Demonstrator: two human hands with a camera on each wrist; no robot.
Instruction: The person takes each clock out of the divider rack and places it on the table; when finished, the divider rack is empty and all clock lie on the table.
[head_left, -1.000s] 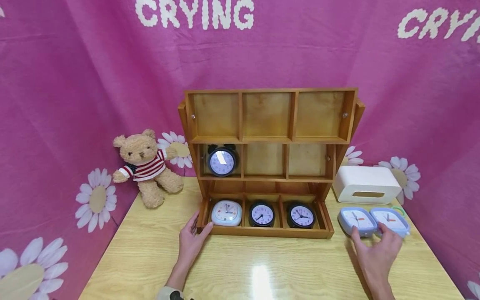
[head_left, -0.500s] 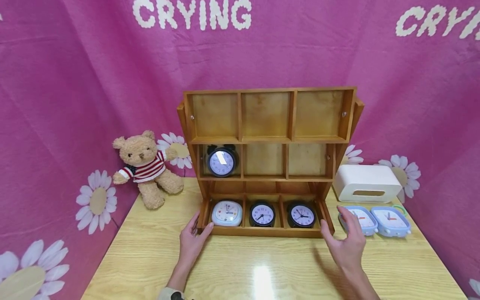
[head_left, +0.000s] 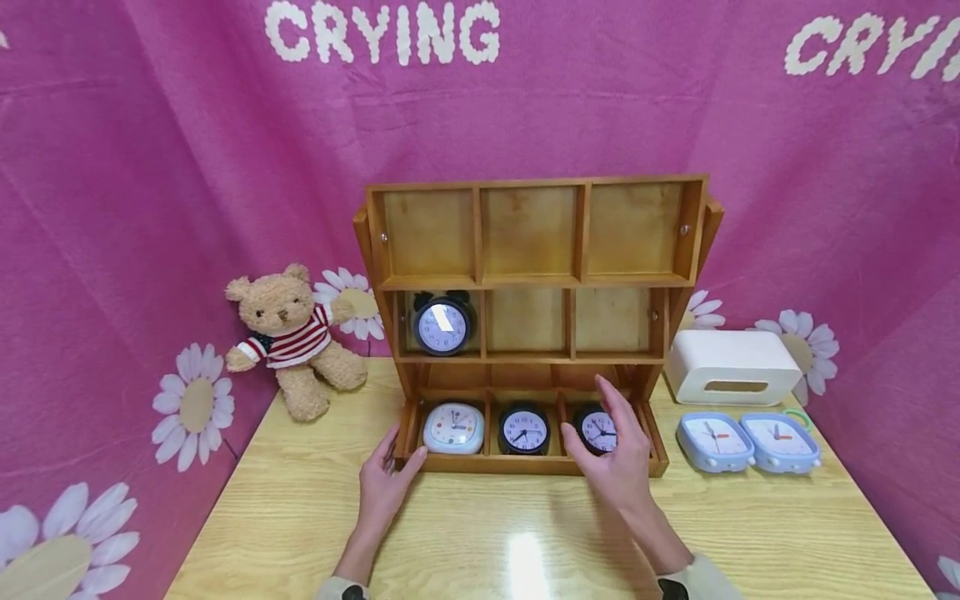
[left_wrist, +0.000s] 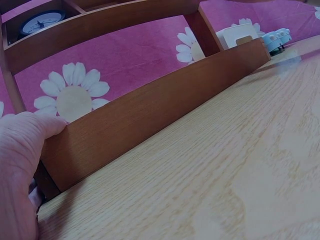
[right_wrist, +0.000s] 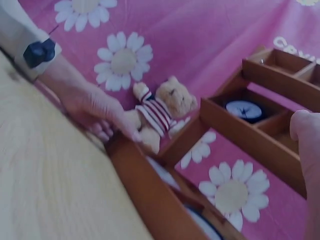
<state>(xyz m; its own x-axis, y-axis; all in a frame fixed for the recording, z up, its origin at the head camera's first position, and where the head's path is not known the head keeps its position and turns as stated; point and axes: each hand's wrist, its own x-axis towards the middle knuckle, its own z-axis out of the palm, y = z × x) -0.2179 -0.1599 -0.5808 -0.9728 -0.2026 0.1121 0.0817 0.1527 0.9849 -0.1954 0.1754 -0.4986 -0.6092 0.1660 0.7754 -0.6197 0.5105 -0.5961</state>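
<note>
Wooden rack (head_left: 532, 283), upright on the pale surface (head_left: 465, 533), three tiers of three compartments, and both of the person's hands are right at it! On the near left corner it's the left hand (head_left: 381, 486), thumb laid over the top edge of the lowest tier's front board, fingers round the side: that grip is clamped on the rack, no doubt about it. Across to the right hand (head_left: 617, 458), up in front of the bottom tier's last compartment, thumb and fingers well apart, the dial of the right-hand black clock (head_left: 596, 433) peeping out between them and part of it hidden. Whether a fingertip touches clock or wood, I can't tell from here.

Along that bottom row, then: a rounded pale-blue clock (head_left: 453, 429) in the left compartment, just beside the left thumb; a middle black clock (head_left: 524, 432) in the next one; and the half-covered one on the right. One tier up, in the left compartment, a twin-bell black clock (head_left: 442, 325), glare streaking its glass.

Off to the right, on the surface beside the rack, two blue clocks (head_left: 716, 442) sit side by side, dials tilted up, with a slotted white box (head_left: 735, 358) behind them. Over on the left, a teddy bear (head_left: 292, 329) in a striped jumper leans against the pink cloth (head_left: 540, 100), daisies and white lettering all over it.
</note>
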